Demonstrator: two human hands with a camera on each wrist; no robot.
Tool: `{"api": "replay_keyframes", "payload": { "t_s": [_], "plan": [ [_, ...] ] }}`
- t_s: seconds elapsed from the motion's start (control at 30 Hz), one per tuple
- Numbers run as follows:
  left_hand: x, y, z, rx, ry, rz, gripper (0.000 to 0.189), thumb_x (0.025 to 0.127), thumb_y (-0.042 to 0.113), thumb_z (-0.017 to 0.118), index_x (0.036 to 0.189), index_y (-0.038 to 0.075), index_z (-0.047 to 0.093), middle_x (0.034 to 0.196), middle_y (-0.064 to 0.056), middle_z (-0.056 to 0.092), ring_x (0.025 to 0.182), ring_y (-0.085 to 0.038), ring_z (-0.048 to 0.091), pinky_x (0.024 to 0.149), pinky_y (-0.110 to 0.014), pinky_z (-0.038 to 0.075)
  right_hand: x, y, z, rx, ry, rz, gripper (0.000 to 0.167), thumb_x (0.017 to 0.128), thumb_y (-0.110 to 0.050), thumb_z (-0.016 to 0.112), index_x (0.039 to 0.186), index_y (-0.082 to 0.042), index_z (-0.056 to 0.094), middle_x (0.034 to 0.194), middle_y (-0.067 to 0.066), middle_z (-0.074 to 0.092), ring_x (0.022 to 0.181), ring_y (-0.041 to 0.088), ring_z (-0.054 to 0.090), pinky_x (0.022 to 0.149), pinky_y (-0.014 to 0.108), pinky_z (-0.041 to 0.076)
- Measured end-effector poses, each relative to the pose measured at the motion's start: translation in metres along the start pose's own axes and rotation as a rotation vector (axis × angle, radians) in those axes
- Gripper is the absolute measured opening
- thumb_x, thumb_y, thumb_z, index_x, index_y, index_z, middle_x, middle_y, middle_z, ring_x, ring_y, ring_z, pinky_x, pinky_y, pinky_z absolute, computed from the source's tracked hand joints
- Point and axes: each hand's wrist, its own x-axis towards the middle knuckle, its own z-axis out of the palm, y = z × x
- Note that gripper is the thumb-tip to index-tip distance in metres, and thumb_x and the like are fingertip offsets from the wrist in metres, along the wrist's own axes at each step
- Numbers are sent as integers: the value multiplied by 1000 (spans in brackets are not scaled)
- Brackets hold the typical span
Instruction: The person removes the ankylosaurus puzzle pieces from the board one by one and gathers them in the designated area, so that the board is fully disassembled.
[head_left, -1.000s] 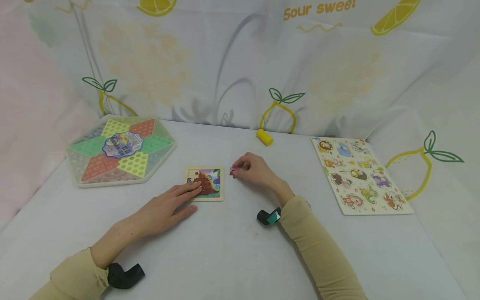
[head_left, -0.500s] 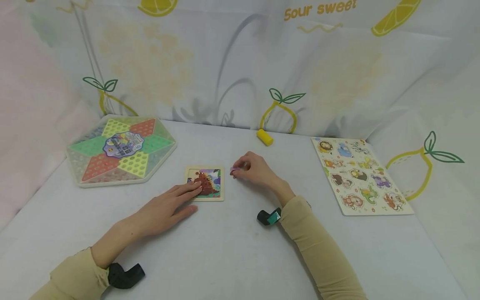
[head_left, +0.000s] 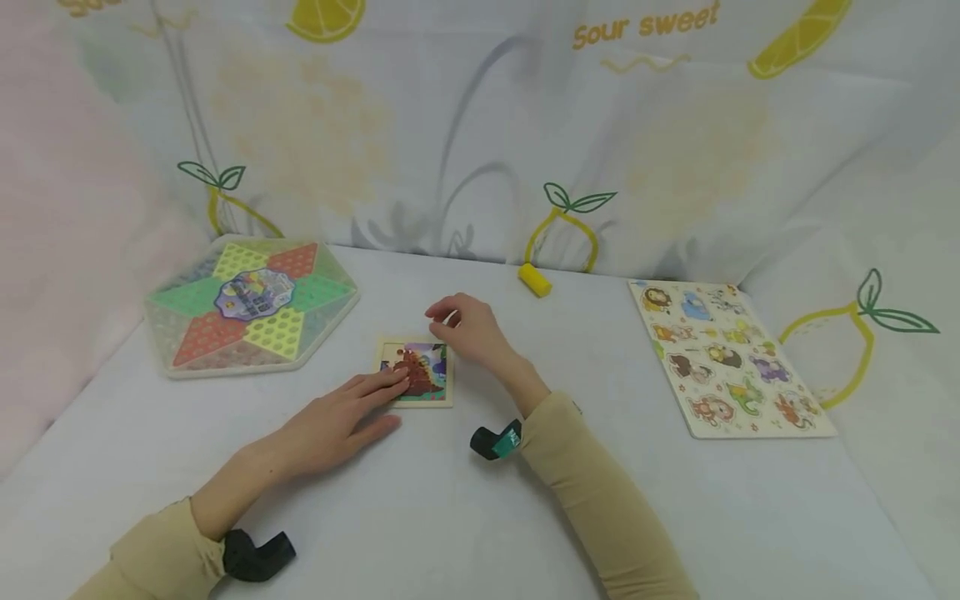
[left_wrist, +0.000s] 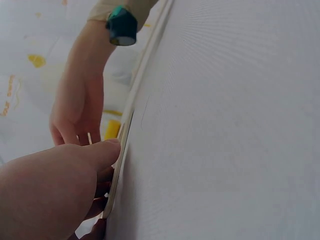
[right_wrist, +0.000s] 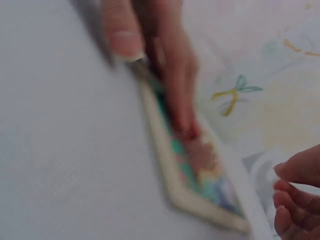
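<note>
A small square picture puzzle point(head_left: 423, 385) in a pale wooden frame lies mid-table, showing a brown dinosaur. My left hand point(head_left: 337, 429) rests on its left side, fingers extended over the picture and thumb beside the lower edge. That thumb point(right_wrist: 124, 42) also shows by the frame in the right wrist view. Over the puzzle's upper right corner, my right hand point(head_left: 468, 331) hovers with fingers loosely bent. Thumb and fingertips of the right hand point(right_wrist: 302, 195) stand slightly apart in the right wrist view, with no piece visible between them. The hand hides the table beneath it.
A hexagonal Chinese checkers board point(head_left: 251, 308) lies at the back left. On the right is an animal picture board point(head_left: 723, 358). A yellow cylinder point(head_left: 535, 281) lies near the back edge, before a lemon-printed curtain point(head_left: 480, 125). Both wrists wear black camera mounts point(head_left: 258, 557).
My right hand has moved left and slightly up from beside the puzzle to its upper right corner. The small purple-brown piece earlier pinched there is out of sight. My left hand stays put.
</note>
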Motion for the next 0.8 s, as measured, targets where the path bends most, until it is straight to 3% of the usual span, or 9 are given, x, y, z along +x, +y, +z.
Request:
{"api": "replay_keyframes", "payload": {
  "t_s": [0.1,0.3,0.47,0.8],
  "plan": [
    [1,0,2,0,5,6,56,103,44,52,151,16,46,160,0,38,144,-28,39,106,-54,44,2,1,8,-12,-17,26,22,95,-11,66,115,-4,71,105,9,68,91,20,63,75,22,51],
    [0,-1,2,14,14,7,55,103,42,54,150,14,47,158,-2,40,144,-28,40,107,-54,44,1,3,16,-28,-65,-21,21,94,-10,68,114,-4,72,104,10,68,90,21,62,77,23,51],
    [-1,-2,2,14,15,10,55,103,41,54,150,14,47,158,-4,41,143,-30,40,107,-55,43,2,5,23,-143,-118,-53,20,95,-15,68,113,-6,73,98,6,64,83,15,57,70,19,45],
    [-1,-2,1,11,1,3,55,103,41,53,151,15,46,159,-3,39,144,-29,39,106,-54,44,-3,0,25,-202,-128,-75,19,96,-17,68,110,-6,76,97,6,65,82,15,57,70,19,45]
  ]
}}
